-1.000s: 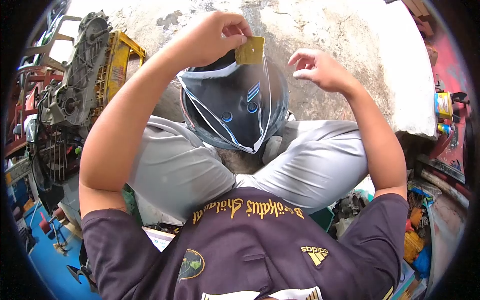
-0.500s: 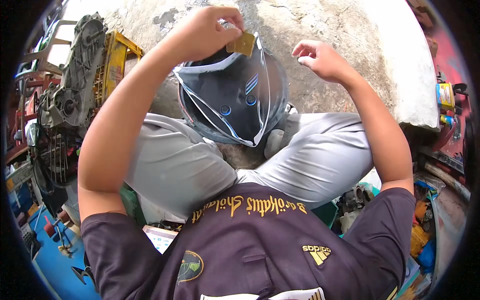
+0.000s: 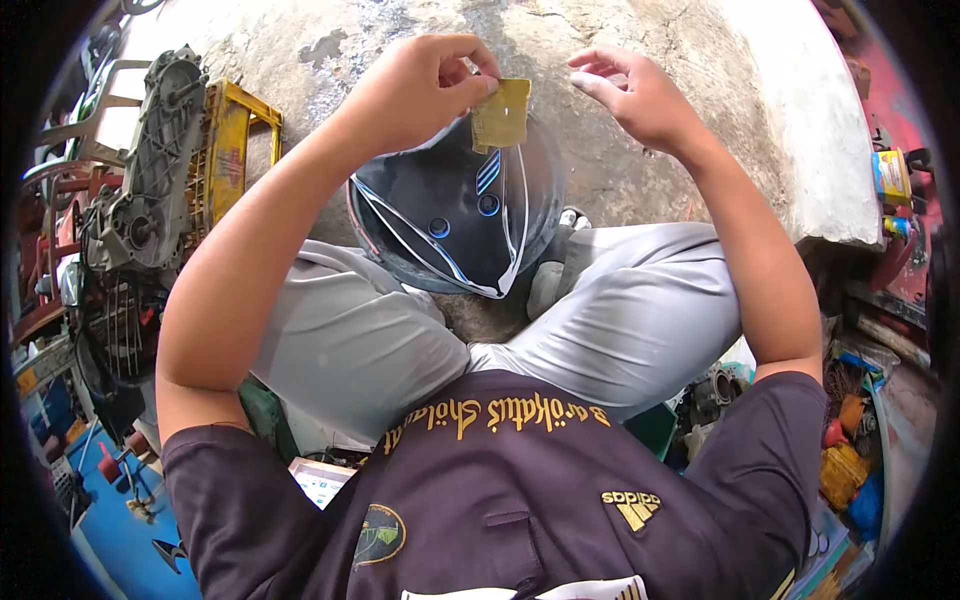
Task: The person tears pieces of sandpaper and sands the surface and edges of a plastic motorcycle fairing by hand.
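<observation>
The left hand (image 3: 425, 88) pinched the yellowish card (image 3: 508, 118) by one edge, a grip that probably served to leave its face uncovered, above the far end of the black panel (image 3: 440, 190); whether they touched could not be told. The right hand (image 3: 645, 105) hung nearby, a narrow gap between thumb and fingers, seemingly unloaded. The panel lay over a round tub (image 3: 543, 190) between the legs (image 3: 640, 310), presumably for support within reach.

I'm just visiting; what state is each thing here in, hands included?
Left hand: pinching the yellowish sheet.
Yellowish sheet: held near its upper-left corner, hanging.
Right hand: partly curled, apart from the sheet, nothing visible in it.
Black striped panel: marked side up.
Metal engine casing: upright beside the yellow crate.
</observation>
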`<action>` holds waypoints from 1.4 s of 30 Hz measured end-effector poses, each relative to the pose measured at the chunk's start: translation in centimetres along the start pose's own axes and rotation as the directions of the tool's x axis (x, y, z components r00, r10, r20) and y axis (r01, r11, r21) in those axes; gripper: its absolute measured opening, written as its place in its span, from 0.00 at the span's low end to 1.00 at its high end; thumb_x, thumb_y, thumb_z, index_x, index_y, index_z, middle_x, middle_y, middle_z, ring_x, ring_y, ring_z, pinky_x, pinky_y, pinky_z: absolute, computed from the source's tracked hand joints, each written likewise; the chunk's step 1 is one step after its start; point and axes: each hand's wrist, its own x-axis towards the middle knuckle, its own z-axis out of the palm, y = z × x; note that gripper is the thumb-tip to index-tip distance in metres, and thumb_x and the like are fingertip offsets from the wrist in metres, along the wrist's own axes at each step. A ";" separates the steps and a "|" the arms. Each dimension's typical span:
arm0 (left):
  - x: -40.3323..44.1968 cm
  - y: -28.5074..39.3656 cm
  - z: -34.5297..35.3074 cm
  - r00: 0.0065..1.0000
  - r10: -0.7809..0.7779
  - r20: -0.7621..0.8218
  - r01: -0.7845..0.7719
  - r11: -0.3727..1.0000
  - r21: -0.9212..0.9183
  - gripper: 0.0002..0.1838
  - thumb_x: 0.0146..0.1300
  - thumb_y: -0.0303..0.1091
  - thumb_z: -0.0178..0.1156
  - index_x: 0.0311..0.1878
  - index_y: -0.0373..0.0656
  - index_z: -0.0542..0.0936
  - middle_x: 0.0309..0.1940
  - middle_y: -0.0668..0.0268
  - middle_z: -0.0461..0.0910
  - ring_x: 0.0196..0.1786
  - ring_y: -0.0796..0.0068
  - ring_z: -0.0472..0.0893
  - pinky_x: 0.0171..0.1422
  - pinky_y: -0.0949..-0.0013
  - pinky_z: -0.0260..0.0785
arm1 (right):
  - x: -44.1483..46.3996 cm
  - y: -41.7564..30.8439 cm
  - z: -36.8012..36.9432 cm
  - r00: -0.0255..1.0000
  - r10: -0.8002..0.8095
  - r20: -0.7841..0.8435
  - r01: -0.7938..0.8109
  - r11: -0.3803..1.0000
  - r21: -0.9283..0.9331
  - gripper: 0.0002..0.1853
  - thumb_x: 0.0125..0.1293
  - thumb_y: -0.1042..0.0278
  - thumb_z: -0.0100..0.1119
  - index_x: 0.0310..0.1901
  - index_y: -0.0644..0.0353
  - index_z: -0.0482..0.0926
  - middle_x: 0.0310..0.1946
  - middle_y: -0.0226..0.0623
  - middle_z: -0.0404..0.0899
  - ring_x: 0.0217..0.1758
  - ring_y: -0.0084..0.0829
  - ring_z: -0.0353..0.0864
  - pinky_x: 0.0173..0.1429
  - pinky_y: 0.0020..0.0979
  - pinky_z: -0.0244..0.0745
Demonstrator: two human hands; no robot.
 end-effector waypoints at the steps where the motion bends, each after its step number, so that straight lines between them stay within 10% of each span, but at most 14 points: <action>1: 0.0 0.0 0.1 1.000 0.010 -0.007 -0.010 0.999 -0.046 0.10 0.75 0.35 0.67 0.53 0.41 0.87 0.35 0.66 0.88 0.40 0.79 0.84 0.50 0.69 0.77 | 0.0 -0.6 0.0 1.000 -0.002 0.000 0.002 1.000 0.000 0.18 0.78 0.59 0.65 0.61 0.59 0.85 0.54 0.41 0.88 0.57 0.34 0.87 0.64 0.37 0.80; 9: -0.3 0.7 0.7 1.000 0.011 -0.008 -0.012 0.989 -0.147 0.10 0.74 0.34 0.68 0.50 0.38 0.87 0.34 0.69 0.87 0.39 0.82 0.83 0.47 0.72 0.76 | -0.6 -3.9 0.5 0.947 -0.319 0.026 0.318 0.947 0.036 0.12 0.75 0.62 0.68 0.50 0.61 0.89 0.47 0.36 0.87 0.52 0.30 0.86 0.63 0.34 0.78; 28: -1.3 2.4 0.1 0.998 0.054 -0.017 -0.053 0.998 0.036 0.07 0.69 0.34 0.69 0.45 0.42 0.87 0.23 0.71 0.77 0.28 0.80 0.72 0.36 0.69 0.69 | -1.1 -5.5 0.9 0.896 -0.444 0.004 0.444 0.896 -0.011 0.09 0.71 0.67 0.68 0.47 0.64 0.87 0.37 0.45 0.88 0.44 0.35 0.88 0.54 0.38 0.81; 34: -1.4 1.8 0.5 0.839 0.498 -0.219 -0.423 0.850 0.315 0.06 0.64 0.33 0.70 0.40 0.42 0.87 0.40 0.59 0.86 0.52 0.55 0.82 0.63 0.56 0.74 | -1.9 -6.6 1.0 0.902 -0.431 0.009 0.429 0.900 0.075 0.06 0.68 0.72 0.64 0.41 0.66 0.83 0.32 0.45 0.85 0.34 0.40 0.84 0.45 0.39 0.80; 42: -2.4 3.7 -0.7 0.966 0.239 -0.098 -0.223 0.962 0.156 0.07 0.66 0.34 0.69 0.42 0.42 0.87 0.37 0.59 0.87 0.52 0.58 0.83 0.62 0.55 0.75 | -2.2 -6.8 0.7 0.837 -0.547 -0.007 0.546 0.837 -0.041 0.07 0.67 0.70 0.63 0.40 0.65 0.84 0.31 0.48 0.83 0.35 0.46 0.84 0.43 0.42 0.79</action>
